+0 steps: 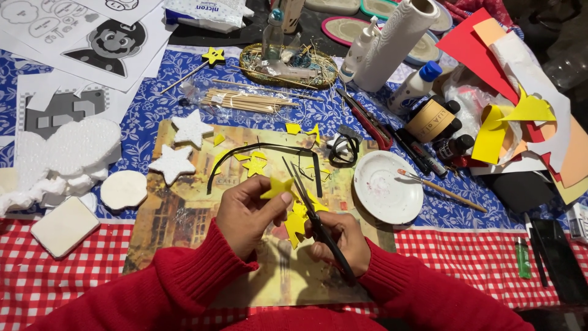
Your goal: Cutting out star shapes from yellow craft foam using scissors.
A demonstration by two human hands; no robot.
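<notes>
The left hand [245, 211] pinches a yellow star [278, 186]. The right hand [340, 239] grips scissors [312, 211], fingers curled tight, mid-cut. Next the star probably needs turning.

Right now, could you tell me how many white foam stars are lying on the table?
2. One white foam star lies at the mat's upper left corner; the other white foam star sits just below-left of it. More may hide under the clutter.
</notes>
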